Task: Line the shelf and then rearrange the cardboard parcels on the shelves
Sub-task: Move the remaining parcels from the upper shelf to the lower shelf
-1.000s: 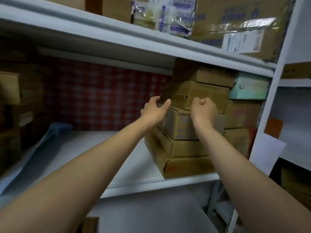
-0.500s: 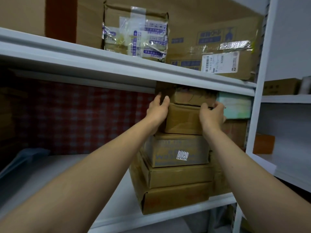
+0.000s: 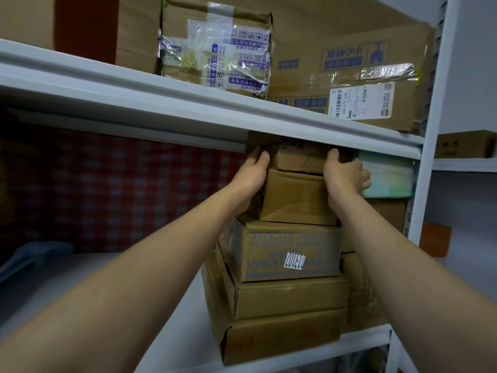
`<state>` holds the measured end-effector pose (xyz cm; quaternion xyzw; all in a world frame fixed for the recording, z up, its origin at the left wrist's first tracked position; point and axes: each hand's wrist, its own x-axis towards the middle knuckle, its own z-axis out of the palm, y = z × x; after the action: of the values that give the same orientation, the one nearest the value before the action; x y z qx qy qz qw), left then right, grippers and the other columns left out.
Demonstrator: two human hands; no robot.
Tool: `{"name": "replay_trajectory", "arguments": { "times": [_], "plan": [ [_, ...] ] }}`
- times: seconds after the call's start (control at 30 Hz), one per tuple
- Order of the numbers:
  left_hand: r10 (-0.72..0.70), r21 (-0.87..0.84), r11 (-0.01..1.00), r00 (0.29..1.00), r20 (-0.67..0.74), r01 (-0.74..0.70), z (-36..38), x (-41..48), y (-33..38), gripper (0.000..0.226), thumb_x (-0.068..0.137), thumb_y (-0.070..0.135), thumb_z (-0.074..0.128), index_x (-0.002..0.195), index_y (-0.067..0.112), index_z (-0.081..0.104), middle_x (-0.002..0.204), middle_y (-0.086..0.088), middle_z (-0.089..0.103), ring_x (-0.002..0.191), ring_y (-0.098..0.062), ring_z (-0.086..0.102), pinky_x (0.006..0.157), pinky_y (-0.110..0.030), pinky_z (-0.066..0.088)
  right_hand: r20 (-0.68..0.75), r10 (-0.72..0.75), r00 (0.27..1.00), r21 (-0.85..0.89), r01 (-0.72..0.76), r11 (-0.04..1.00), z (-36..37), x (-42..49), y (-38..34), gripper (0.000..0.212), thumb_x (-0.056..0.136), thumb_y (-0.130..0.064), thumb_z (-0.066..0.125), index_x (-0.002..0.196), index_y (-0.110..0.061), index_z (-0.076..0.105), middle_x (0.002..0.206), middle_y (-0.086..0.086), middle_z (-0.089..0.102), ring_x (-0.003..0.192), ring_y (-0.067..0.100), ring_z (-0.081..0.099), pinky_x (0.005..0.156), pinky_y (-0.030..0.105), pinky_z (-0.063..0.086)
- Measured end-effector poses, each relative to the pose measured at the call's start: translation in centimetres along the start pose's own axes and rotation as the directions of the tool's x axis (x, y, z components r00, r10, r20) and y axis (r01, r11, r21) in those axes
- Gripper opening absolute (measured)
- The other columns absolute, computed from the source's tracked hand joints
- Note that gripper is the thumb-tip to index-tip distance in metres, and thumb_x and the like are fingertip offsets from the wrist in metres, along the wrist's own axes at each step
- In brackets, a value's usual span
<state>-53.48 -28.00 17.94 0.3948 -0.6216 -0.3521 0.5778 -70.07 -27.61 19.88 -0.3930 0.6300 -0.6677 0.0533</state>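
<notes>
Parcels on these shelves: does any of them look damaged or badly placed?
Yes. The taped parcel on the upper shelf has torn, crumpled wrapping and loose tape. In the stack below, the top parcel, gripped by the left hand and right hand, is dented and sits jammed under the shelf. The lower parcels are stacked unevenly.

Stacked five high at the right end of the white shelf (image 3: 172, 343): brown cardboard parcels, largest at the bottom. Top parcel (image 3: 298, 157), creased and dented, jammed just under the upper shelf (image 3: 188, 103), clasped on both sides.
</notes>
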Motion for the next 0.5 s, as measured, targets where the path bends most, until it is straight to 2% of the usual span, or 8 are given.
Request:
{"name": "replay_trajectory", "arguments": {
  "times": [0.07, 0.1, 0.13, 0.2, 0.23, 0.3, 0.43, 0.5],
  "plan": [
    [-0.015, -0.049, 0.999, 0.999, -0.037, 0.013, -0.3, 0.6, 0.0, 0.055, 0.103, 0.05, 0.03, 0.153, 0.027, 0.027, 0.155, -0.003, 0.035, 0.141, -0.027, 0.035, 0.105, -0.032, 0.031, 0.013, -0.018, 1.0, -0.019, 0.019, 1.0, -0.2, 0.0, -0.5, 0.063, 0.093, -0.054, 0.041, 0.139, -0.012, 0.045, 0.147, 0.015, 0.032, 0.137, 0.034, 0.025, 0.113, 0.049, 0.023],
    [-0.042, -0.103, 0.994, 0.998, -0.055, 0.037, -0.6, 1.0, -0.1, 0.056, 0.102, 0.051, 0.031, 0.151, 0.026, 0.032, 0.15, -0.003, 0.043, 0.135, -0.028, 0.042, 0.108, -0.032, 0.032, 0.024, -0.051, 0.998, -0.038, 0.052, 0.998, -0.2, -0.1, -0.7, 0.059, 0.093, -0.052, 0.041, 0.136, -0.013, 0.048, 0.145, 0.015, 0.034, 0.136, 0.034, 0.026, 0.111, 0.049, 0.022],
    [-0.065, -0.168, 0.984, 0.995, -0.07, 0.053, -0.9, 1.4, -0.3, 0.056, 0.1, 0.053, 0.033, 0.147, 0.024, 0.039, 0.142, -0.003, 0.053, 0.124, -0.028, 0.052, 0.108, -0.034, 0.034, 0.039, -0.092, 0.995, -0.051, 0.094, 0.994, -0.2, -0.3, -0.9, 0.056, 0.093, -0.051, 0.041, 0.133, -0.013, 0.05, 0.143, 0.015, 0.037, 0.135, 0.034, 0.029, 0.111, 0.049, 0.022],
    [-0.087, -0.293, 0.955, 0.99, -0.108, 0.052, -1.4, 1.6, -0.3, 0.051, 0.099, 0.05, 0.034, 0.134, 0.017, 0.052, 0.109, -0.003, 0.067, 0.094, -0.02, 0.061, 0.098, -0.032, 0.041, 0.085, -0.179, 0.98, -0.03, 0.182, 0.983, 0.1, -0.8, -1.2, 0.052, 0.093, -0.049, 0.042, 0.128, -0.011, 0.05, 0.137, 0.014, 0.046, 0.128, 0.035, 0.04, 0.11, 0.05, 0.027],
    [-0.094, -0.359, 0.932, 0.989, -0.116, 0.047, -1.7, 1.7, -0.4, 0.051, 0.1, 0.05, 0.035, 0.131, 0.015, 0.055, 0.103, -0.003, 0.068, 0.09, -0.019, 0.062, 0.096, -0.033, 0.044, 0.108, -0.228, 0.968, -0.011, 0.231, 0.973, 0.3, -1.2, -1.2, 0.05, 0.093, -0.049, 0.043, 0.124, -0.01, 0.051, 0.131, 0.013, 0.051, 0.122, 0.035, 0.046, 0.108, 0.05, 0.03],
    [-0.093, -0.463, 0.886, 0.987, -0.134, 0.021, -2.4, 1.7, -0.4, 0.052, 0.098, 0.053, 0.037, 0.133, 0.018, 0.056, 0.112, -0.005, 0.069, 0.102, -0.022, 0.064, 0.098, -0.038, 0.049, 0.137, -0.342, 0.93, -0.027, 0.348, 0.937, 0.7, -2.2, -1.2, 0.046, 0.094, -0.048, 0.044, 0.117, -0.008, 0.052, 0.12, 0.013, 0.058, 0.112, 0.035, 0.053, 0.105, 0.049, 0.034],
    [-0.095, -0.536, 0.843, 0.97, -0.222, -0.04, -4.5, 1.1, -0.6, 0.051, 0.097, 0.056, 0.04, 0.132, 0.023, 0.056, 0.116, -0.002, 0.069, 0.1, -0.021, 0.067, 0.066, -0.028, 0.057, 0.159, -0.523, 0.837, -0.041, 0.535, 0.844, 1.6, -4.5, -1.4, 0.042, 0.094, -0.044, 0.051, 0.121, -0.012, 0.05, 0.123, 0.008, 0.056, 0.116, 0.029, 0.053, 0.1, 0.047, 0.042],
    [-0.1, -0.573, 0.816, 0.957, -0.272, -0.078, -5.9, 0.8, -0.9, 0.051, 0.097, 0.058, 0.037, 0.132, 0.025, 0.054, 0.12, 0.0, 0.067, 0.101, -0.018, 0.066, 0.064, -0.03, 0.056, 0.17, -0.583, 0.795, -0.006, 0.592, 0.806, 2.4, -5.7, -1.6, 0.043, 0.093, -0.042, 0.055, 0.124, -0.013, 0.048, 0.124, 0.007, 0.054, 0.118, 0.027, 0.051, 0.097, 0.047, 0.045]
  ]
}}
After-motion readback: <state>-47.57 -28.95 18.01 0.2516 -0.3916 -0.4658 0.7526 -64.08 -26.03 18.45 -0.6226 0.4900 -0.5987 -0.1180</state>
